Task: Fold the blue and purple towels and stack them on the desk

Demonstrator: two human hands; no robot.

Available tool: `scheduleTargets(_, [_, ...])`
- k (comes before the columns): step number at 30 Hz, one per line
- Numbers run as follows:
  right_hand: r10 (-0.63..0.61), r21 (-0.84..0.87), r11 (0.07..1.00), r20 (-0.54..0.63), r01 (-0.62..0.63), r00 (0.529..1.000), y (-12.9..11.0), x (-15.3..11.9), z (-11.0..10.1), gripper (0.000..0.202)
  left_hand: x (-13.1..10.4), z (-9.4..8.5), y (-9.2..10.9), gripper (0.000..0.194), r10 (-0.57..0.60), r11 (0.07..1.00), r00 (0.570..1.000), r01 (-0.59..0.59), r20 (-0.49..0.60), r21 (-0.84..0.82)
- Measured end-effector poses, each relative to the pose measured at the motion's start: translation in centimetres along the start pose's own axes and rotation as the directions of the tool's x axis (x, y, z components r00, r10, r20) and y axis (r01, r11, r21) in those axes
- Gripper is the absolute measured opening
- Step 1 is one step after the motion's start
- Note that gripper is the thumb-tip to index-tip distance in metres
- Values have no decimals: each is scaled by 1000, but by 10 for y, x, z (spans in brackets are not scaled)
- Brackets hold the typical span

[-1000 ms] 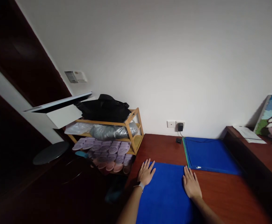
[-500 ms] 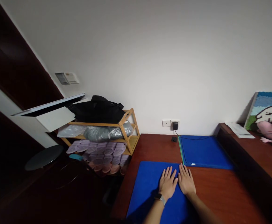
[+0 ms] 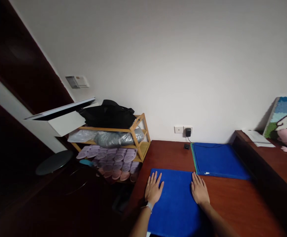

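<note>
- Lying beneath both hands on the reddish-brown desk [image 3: 237, 200], the blue cloth [image 3: 174, 200] is plain, vivid and flat, with a straight far edge.
- Left hand [image 3: 154, 190]: palm down on the cloth's left edge, fingers stretched out and slightly parted, pressed flat rather than clamped.
- Right hand [image 3: 200, 190]: palm down along the right edge, fingers extended and close together, fingertips at the far right corner.
- Beyond the right hand, a second blue cloth [image 3: 217, 159] (green along its left side) shows a white tag [image 3: 207, 173], too small to read.
- Near the left wrist, a white scrap [image 3: 148, 234] is mostly cut off.
- Between the forearms, dark shadow hides the cloth's near right part.
</note>
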State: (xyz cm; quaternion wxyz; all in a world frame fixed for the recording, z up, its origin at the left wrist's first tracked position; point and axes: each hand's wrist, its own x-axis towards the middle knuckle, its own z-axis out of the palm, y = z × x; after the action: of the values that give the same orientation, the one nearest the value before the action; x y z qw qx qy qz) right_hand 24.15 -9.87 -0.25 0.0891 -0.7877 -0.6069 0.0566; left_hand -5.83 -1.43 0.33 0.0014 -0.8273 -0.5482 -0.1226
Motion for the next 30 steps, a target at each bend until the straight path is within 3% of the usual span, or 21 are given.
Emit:
scheduleTargets(9, [83,10,996,128,-85,988,-9,7,2,65,2,1,2,57,0,1000,1000,0,-12,-19])
scheduleTargets(18, [74,70,995,56,-77,996,-14,1,1,68,9,-5,3,58,-25,999,998,23,60,35])
scheduleTargets(21, [69,75,994,63,-74,996,-15,2,-1,68,17,-6,38,57,35,999,999,-35,1,5])
scheduleTargets(25, [57,44,997,65,-60,996,-13,2,-1,66,28,7,123,56,217,967,976,-215,3,-138])
scheduleTargets(27, [34,19,999,72,-35,997,-12,1,2,64,31,16,159,54,250,951,968,-238,38,-199])
scheduleTargets(30, [2,-6,1000,81,-2,997,-11,1,4,63,32,27,174,53,261,944,962,-237,80,-229])
